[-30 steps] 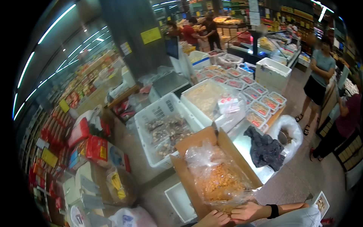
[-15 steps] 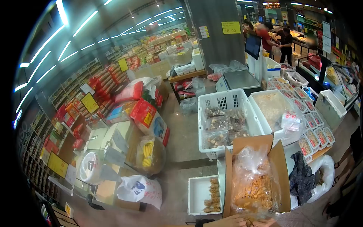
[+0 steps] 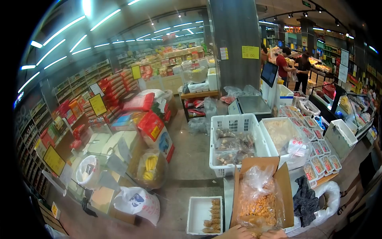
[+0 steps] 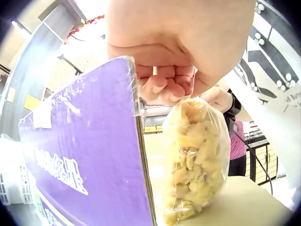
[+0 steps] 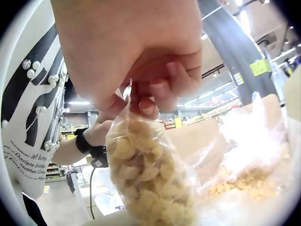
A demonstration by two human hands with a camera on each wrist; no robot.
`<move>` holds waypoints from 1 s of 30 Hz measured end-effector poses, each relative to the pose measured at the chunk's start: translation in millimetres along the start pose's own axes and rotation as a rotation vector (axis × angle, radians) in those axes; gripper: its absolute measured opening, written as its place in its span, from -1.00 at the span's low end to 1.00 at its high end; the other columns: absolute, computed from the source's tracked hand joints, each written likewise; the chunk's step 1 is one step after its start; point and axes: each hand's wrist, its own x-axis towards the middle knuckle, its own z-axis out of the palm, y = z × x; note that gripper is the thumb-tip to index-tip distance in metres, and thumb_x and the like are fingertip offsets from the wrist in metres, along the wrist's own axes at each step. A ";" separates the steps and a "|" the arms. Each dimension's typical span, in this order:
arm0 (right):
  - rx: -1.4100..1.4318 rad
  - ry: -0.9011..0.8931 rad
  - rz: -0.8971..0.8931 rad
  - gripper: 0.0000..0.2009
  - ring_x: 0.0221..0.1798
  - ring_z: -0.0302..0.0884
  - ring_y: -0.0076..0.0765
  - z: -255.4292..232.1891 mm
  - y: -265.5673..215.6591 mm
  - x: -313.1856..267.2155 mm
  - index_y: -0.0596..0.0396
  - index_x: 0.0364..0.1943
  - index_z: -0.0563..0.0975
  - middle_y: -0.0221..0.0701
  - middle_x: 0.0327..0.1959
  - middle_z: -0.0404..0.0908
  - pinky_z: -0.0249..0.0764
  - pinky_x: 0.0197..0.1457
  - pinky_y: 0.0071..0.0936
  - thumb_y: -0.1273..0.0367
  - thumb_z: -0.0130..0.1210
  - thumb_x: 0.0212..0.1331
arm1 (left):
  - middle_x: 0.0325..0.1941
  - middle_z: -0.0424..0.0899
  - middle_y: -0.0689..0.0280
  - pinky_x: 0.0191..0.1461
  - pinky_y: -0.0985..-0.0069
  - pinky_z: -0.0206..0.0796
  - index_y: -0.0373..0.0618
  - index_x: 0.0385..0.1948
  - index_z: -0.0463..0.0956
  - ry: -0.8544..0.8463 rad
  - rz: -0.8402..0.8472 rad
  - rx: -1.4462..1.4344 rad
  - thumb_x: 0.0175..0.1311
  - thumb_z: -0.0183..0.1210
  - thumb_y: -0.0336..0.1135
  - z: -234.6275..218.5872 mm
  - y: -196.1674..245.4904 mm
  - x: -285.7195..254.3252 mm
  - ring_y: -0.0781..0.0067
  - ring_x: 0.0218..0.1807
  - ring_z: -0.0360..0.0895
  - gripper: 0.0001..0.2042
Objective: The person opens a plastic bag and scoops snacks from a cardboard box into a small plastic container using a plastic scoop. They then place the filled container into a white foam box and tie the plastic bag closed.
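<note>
Both hands hold the top of a clear bag of yellowish snack pieces (image 4: 197,160) in front of the body. In the left wrist view my left hand (image 4: 174,52) has curled fingers at the bag's gathered neck. My right hand (image 5: 136,61) pinches the neck in the right wrist view, the bag (image 5: 146,169) hanging below it. At the bottom of the head view, my left hand (image 3: 238,232) and right hand (image 3: 273,234) are partly cut off by the frame. Just beyond them, an open cardboard box (image 3: 287,195) holds a large clear bag of orange snacks (image 3: 258,203).
A white crate (image 3: 217,159) of bagged goods stands behind the box. A white foam box (image 3: 195,215) with small packs is at left, a black bag (image 3: 305,201) at right. Packaged trays (image 3: 318,164), a scale (image 3: 254,105) and a pillar (image 3: 234,51) lie farther off.
The head view has swung so the box and hands appear farther right than one second ago. Both hands remain together at the near side of the box.
</note>
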 end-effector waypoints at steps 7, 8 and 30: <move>-0.141 -0.025 0.030 -0.82 -0.45 0.48 -0.18 13.7 5.4 -9.3 0.03 -0.45 0.46 -0.32 -0.42 0.50 0.41 -0.47 -0.34 0.33 0.21 -0.12 | -0.29 0.51 0.33 -0.10 0.36 0.27 -0.04 -0.23 0.47 -0.034 -0.087 0.033 0.15 0.08 -0.17 7.5 10.5 14.1 0.36 -0.17 0.45 -0.77; -0.172 -0.022 0.036 -0.82 -0.45 0.48 -0.18 15.4 4.0 -12.1 0.03 -0.45 0.46 -0.32 -0.42 0.50 0.41 -0.47 -0.34 0.33 0.21 -0.12 | -0.33 0.48 0.32 -0.11 0.40 0.24 -0.04 -0.34 0.45 -0.016 -0.108 0.047 0.12 0.09 -0.21 5.7 14.4 17.4 0.36 -0.19 0.44 -0.83; 0.140 0.239 0.027 -0.87 -0.46 0.47 -0.11 -2.8 -91.0 -4.1 0.14 -0.46 0.42 -0.29 -0.44 0.44 0.41 -0.41 -0.28 0.44 0.13 -0.06 | -0.32 0.65 0.16 -0.14 0.32 0.44 -0.23 -0.37 0.55 0.556 -0.610 0.025 -0.03 0.19 -0.60 -117.1 144.9 2.2 0.13 -0.23 0.60 -0.85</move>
